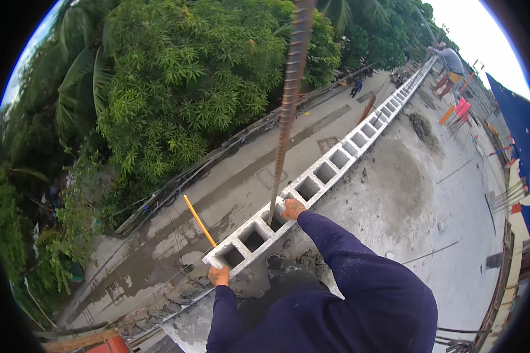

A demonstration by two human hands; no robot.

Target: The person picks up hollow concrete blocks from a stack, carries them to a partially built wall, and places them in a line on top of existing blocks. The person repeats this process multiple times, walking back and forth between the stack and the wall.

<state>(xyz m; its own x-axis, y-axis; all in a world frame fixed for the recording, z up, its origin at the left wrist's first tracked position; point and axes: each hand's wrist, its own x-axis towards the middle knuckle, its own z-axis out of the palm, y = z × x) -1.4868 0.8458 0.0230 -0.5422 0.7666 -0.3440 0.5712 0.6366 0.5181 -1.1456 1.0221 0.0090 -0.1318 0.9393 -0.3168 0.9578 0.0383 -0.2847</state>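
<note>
A grey hollow concrete block forms the near end of a long row of hollow blocks. My left hand is closed on its near end, with the fingers over the rim. At the other end of the same block, my right hand grips the top edge, its fingertips partly hidden in the cell. A ribbed steel rebar rises through the cell beside my right hand. Whether the block rests fully on what lies below cannot be seen. Against its outer side leans a thin yellow-orange stick.
A rough concrete slab spreads to the right of the row. Beyond the wall, to the left, lies a lower paved road lined with trees. At the row's far end a person bends over it. Blue sheeting hangs at the right.
</note>
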